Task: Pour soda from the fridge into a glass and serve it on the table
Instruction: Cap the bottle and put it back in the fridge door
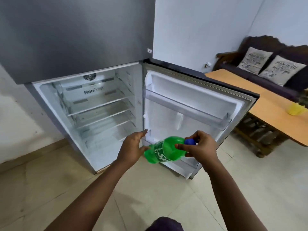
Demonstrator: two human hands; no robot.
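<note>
Holding the green soda bottle (164, 151) in front of the open fridge (93, 104), I judge that I am at the fetching step: the bottle is out of the lower door shelf (188, 161) and hangs tilted, nearly on its side, just above and in front of it. My right hand (199, 145) pinches the bottle at the neck, thumb on the shoulder and fingers curled around the blue cap (190, 141), so the whole weight hangs from that end. My left hand (133, 147) is spread fairly wide with the fingers relaxed, and its thumb and fingertips touch the bottom of the bottle, steadying it rather than gripping it. The bottle lies between my two hands, cap to my right and base to my left. Next, I think, the left hand should take a proper hold of the body so the bottle comes upright, and then the fridge door (196, 104) needs swinging shut. No glass shows anywhere I can see, so one has to be found before any pouring. The wooden table (260, 97) stands well off to my right, with a yellow thing (295, 109) on it, too blurred to make out.
</note>
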